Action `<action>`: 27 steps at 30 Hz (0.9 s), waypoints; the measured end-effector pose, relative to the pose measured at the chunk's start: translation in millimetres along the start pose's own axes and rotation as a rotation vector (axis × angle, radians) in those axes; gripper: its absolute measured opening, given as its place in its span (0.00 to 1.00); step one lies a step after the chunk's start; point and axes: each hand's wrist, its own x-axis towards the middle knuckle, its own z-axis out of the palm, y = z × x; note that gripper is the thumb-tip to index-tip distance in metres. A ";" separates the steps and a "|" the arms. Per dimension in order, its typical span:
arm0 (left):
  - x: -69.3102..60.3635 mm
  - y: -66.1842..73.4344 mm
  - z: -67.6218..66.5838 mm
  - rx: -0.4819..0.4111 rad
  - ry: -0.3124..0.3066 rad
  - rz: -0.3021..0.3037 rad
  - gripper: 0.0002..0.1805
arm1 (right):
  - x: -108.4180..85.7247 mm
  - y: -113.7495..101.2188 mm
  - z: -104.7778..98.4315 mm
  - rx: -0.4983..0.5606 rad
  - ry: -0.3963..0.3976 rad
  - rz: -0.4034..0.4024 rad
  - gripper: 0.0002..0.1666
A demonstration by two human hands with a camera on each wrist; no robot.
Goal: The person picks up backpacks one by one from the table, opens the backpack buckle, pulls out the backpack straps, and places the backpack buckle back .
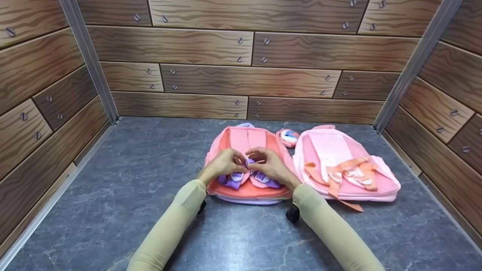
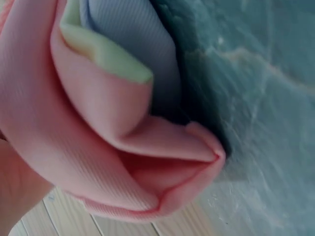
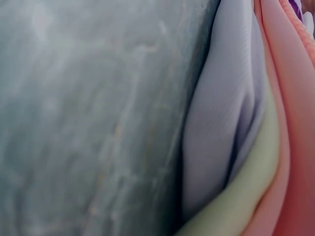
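A coral-pink backpack (image 1: 237, 133) lies with its strap side up in the middle of the head view. My left hand (image 1: 224, 163) and right hand (image 1: 270, 163) meet over it, thumbs and fingers pinching a purple strap (image 1: 249, 162) between them. Purple webbing with pale buckles (image 1: 237, 176) hangs below both hands. What the fingertips grip is partly hidden. In the left wrist view, the backpack's pink side pocket (image 2: 167, 182) gapes beside pale green and lilac fabric. Its lilac front (image 3: 216, 128) and coral side show in the right wrist view.
A light pink backpack (image 1: 331, 139) with orange straps (image 1: 333, 188) lies close on the right; one strap end trails onto the table. A small round pink item (image 1: 288, 137) sits between the backpacks at the back. Wood-patterned walls (image 1: 248, 79) enclose the dark marbled table (image 1: 131, 180) on three sides.
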 end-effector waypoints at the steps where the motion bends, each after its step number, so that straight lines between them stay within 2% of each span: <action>1: 0.0 0.2 0.8 0.011 0.000 0.000 0.10 | 0.0 0.2 0.0 -0.003 -0.007 -0.005 0.23; 6: 0.2 0.9 2.5 0.026 -0.006 0.004 0.09 | 0.0 0.3 -0.5 -0.007 -0.026 -0.035 0.22; 10: 0.8 1.6 3.1 0.024 -0.036 0.015 0.10 | -0.2 1.2 -1.9 0.009 -0.046 -0.053 0.21; 16: 1.7 2.2 2.7 0.023 -0.038 -0.021 0.09 | -1.3 0.3 -5.0 -0.004 -0.067 -0.014 0.23; 24: 2.8 2.6 3.9 -0.056 -0.030 -0.044 0.07 | -2.3 -2.3 -9.4 -0.017 -0.062 -0.017 0.25; 27: 2.9 3.4 4.5 -0.091 -0.029 -0.069 0.11 | -1.3 -2.7 -11.3 -0.026 -0.066 -0.011 0.25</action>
